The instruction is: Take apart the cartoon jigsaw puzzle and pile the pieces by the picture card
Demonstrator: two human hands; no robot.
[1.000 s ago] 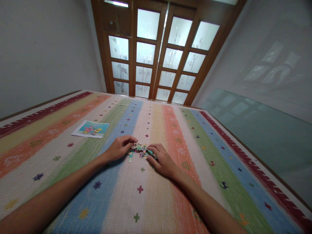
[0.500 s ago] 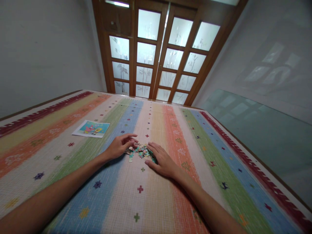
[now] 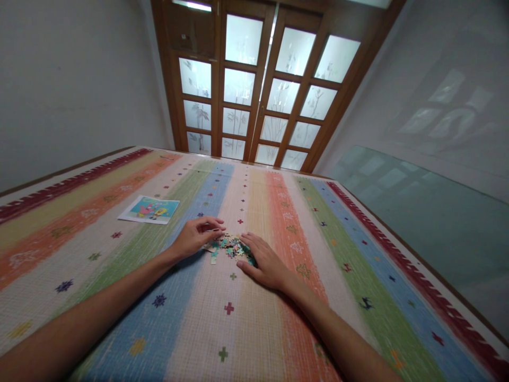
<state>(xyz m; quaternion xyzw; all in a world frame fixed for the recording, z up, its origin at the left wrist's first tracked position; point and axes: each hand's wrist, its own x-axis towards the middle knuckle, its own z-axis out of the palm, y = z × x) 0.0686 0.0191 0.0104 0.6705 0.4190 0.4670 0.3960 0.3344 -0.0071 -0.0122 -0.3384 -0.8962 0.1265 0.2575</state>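
A small heap of jigsaw puzzle pieces (image 3: 230,246), mostly teal with yellow and pink bits, lies on the striped tablecloth (image 3: 207,318) between my hands. My left hand (image 3: 194,236) is at the heap's left side, thumb and forefinger brought together over its edge; anything pinched there is too small to make out. Resting at the right side, my right hand (image 3: 262,261) has its fingers stretched out and its thumb apart, curved around the heap and covering some pieces. A few pieces (image 3: 213,260) lie at the near left edge of the heap.
A picture card (image 3: 150,210) with cartoon figures lies to the left, beyond my left hand. Wooden doors with frosted panes (image 3: 250,85) stand past the table's far edge. A pale green glass panel (image 3: 417,212) is along the right wall.
My left thumb has moved slightly right and in towards the forefinger, over the pieces. The right hand stays in the same place.
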